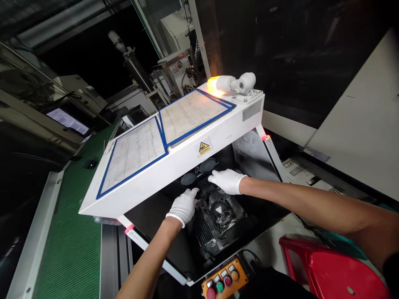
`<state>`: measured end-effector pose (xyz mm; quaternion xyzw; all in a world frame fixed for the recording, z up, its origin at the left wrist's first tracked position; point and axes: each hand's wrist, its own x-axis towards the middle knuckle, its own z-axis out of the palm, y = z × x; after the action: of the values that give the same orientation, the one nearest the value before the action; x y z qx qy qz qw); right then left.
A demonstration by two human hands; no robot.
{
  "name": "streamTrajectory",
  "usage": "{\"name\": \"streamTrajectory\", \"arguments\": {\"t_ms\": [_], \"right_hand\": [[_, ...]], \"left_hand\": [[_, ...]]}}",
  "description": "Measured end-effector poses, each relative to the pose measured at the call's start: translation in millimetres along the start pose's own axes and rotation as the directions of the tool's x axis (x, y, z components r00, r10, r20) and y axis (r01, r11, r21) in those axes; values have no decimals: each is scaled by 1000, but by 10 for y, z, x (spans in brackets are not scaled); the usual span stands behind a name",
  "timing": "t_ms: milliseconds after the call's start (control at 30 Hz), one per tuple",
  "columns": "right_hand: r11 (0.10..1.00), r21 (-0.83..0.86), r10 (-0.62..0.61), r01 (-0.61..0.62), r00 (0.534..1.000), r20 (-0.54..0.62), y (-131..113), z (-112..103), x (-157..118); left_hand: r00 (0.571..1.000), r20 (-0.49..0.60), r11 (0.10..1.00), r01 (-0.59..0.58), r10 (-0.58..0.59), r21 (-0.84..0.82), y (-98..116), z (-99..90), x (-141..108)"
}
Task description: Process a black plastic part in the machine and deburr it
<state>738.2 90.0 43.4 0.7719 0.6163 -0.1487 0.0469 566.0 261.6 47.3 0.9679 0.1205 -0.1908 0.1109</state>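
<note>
Head view: both gloved hands reach under the white machine cover (pixel 174 166). Left hand (pixel 183 206) rests loosely on the black moulded part (pixel 215 216); right hand (pixel 227 181) lies flat, fingers spread, near its suction cups (pixel 188 179). Part sits unlifted in the bay, removal seemingly just starting.

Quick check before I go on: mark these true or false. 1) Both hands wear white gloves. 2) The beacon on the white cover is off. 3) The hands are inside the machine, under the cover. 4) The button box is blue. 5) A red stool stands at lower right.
1) Both hands wear white gloves: true, the left hand and the right hand.
2) Beacon off: false; the beacon glows amber on the cover.
3) Hands inside the machine: true, over the black part.
4) Button box blue: false; the button box is orange.
5) Red stool at lower right: true, the stool.
</note>
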Motion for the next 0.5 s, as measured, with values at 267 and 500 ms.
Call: {"name": "streamTrajectory", "arguments": {"t_ms": [267,500], "right_hand": [[1000,-10,-15,15,1000,-15,9,-17,4],[1000,2,4,-4,1000,-31,-16,-21,-15]], "left_hand": [[993,110,999,-39,37,14,-23,-97,91],[998,60,1000,1,-3,28,82,40,74]]}}
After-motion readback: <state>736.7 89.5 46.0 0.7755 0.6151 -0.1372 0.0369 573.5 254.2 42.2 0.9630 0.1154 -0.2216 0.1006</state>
